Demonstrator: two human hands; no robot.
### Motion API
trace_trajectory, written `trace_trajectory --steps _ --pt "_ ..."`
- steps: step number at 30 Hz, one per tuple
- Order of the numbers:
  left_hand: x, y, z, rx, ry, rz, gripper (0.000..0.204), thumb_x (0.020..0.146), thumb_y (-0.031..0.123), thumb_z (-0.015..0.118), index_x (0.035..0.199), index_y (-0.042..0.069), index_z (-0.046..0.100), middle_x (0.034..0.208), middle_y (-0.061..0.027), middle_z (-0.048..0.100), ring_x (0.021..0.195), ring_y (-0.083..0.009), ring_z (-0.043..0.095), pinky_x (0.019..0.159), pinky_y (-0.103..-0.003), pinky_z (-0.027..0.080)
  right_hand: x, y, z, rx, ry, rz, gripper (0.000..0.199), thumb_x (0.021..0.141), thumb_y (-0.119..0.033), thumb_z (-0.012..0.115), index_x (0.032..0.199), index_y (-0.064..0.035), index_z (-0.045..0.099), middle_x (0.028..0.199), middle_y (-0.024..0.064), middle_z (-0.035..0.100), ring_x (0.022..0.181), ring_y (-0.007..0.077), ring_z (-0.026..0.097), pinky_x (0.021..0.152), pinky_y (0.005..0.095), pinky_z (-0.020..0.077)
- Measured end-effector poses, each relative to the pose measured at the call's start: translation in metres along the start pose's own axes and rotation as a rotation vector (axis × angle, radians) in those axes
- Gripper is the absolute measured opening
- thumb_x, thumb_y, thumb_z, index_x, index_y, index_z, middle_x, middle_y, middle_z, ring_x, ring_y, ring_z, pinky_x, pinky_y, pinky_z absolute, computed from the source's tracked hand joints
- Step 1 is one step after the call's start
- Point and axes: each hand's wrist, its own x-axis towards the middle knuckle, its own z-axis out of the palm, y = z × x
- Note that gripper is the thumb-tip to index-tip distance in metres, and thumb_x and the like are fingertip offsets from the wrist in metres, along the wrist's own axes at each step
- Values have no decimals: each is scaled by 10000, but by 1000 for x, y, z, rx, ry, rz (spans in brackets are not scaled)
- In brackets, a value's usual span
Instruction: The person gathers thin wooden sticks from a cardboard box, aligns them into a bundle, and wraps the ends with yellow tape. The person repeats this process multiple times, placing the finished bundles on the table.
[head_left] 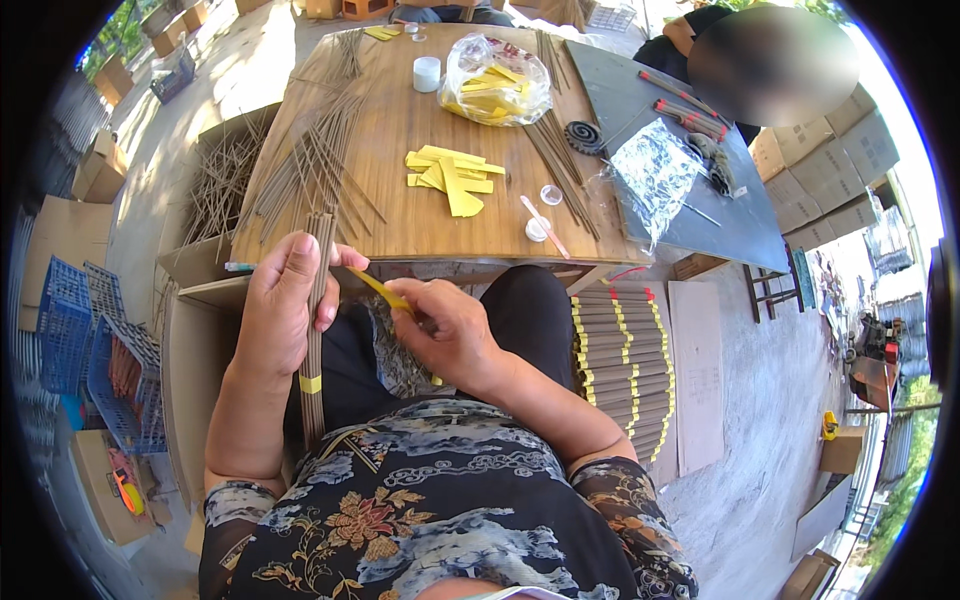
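Upright in front of me stands a bundle of thin brown incense sticks [314, 350], gripped in my left hand [275, 305], its thumb pressed along the sticks. Lower on the bundle a yellow paper band [311, 384] goes round it. My right hand [450, 335], just to the right, pinches a yellow paper strip [376, 284] whose far end reaches the left fingertips. Whether the strip touches the bundle I cannot tell. Cut yellow strips [450, 175] lie in a loose pile on the wooden table [400, 235], and loose incense sticks [320, 150] spread at its left.
A plastic bag of yellow strips [495, 85], a white jar [427, 74] and a small open pot [537, 230] stand on the table. Finished banded bundles [625, 360] lie low at right. A cardboard box of sticks [225, 175] is left. Another person sits behind the dark board [680, 180].
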Motion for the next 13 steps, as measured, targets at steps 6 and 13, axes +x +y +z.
trace_trajectory --steps 6,13 --pt "3 -3 4 1 -13 -49 322 928 347 383 831 54 475 718 -40 509 482 -45 409 408 -158 325 0 -2 0 33 -79 -57 305 707 -15 616 1002 -13 540 712 104 551 661 257 546 605 337 447" --pt "4 -5 10 81 -73 -49 316 929 342 382 824 55 463 695 -20 475 489 -45 411 418 -161 333 9 -6 6 -185 33 -177 339 699 -96 659 1012 -41 541 902 120 561 825 283 546 731 356 455"
